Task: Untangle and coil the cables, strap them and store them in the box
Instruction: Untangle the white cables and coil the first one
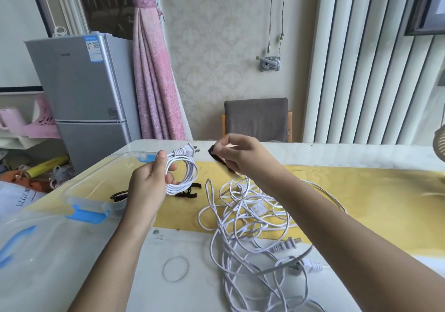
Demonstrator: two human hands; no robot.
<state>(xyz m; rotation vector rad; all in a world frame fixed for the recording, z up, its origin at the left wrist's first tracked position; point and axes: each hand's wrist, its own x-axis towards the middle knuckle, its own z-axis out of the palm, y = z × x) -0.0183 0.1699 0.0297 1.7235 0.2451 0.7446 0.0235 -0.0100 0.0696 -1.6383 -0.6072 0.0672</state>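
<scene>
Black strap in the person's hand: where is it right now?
In the head view, the black strap hangs pinched in the right hand, just right of the coiled white cable gripped by the left hand, beyond the tangled cables.

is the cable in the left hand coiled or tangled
Coiled. The white cable sits in neat round loops gripped by the left hand, with its plug sticking out on top.

A yellow cloth runner (385,198) is lying across the pale glossy surface (337,153). A tangle of white cables (243,217) is sprawling from it towards the near edge, beside black fabric straps (186,194) and a thin rubber band (163,269). A clear blue-latched plastic box (86,211) is sitting at the left edge.
</scene>
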